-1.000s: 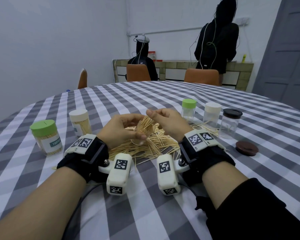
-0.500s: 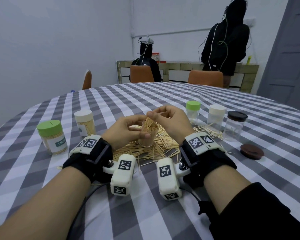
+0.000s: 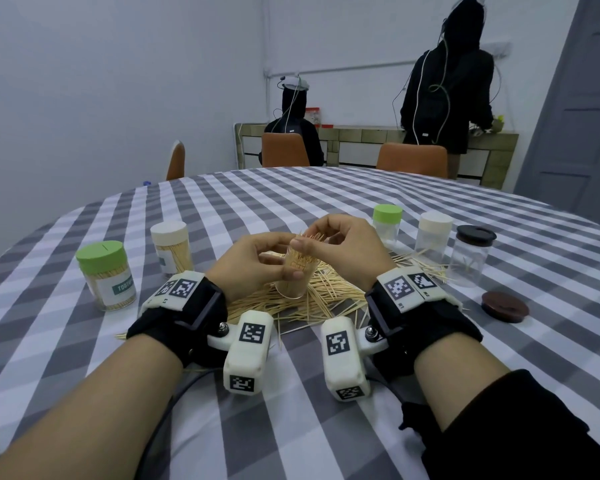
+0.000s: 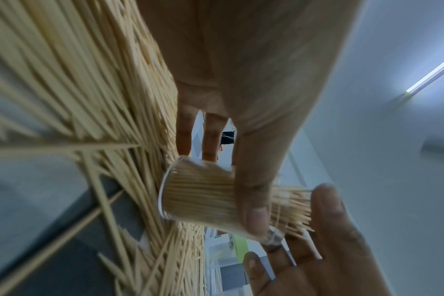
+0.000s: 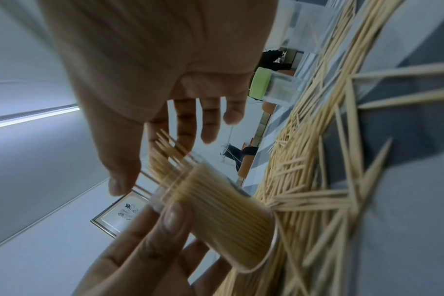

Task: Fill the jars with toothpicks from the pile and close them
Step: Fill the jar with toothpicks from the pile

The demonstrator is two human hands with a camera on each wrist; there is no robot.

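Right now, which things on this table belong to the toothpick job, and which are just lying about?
In use: clear jar gripped by left hand; right hand at its toothpick tips; toothpick pile; brown lid.

Idle: black-lidded jar, filled green-lidded jar, orange chairs.

checked table [image 3: 326,202], toothpick pile [image 3: 326,296], jars [image 3: 106,275]
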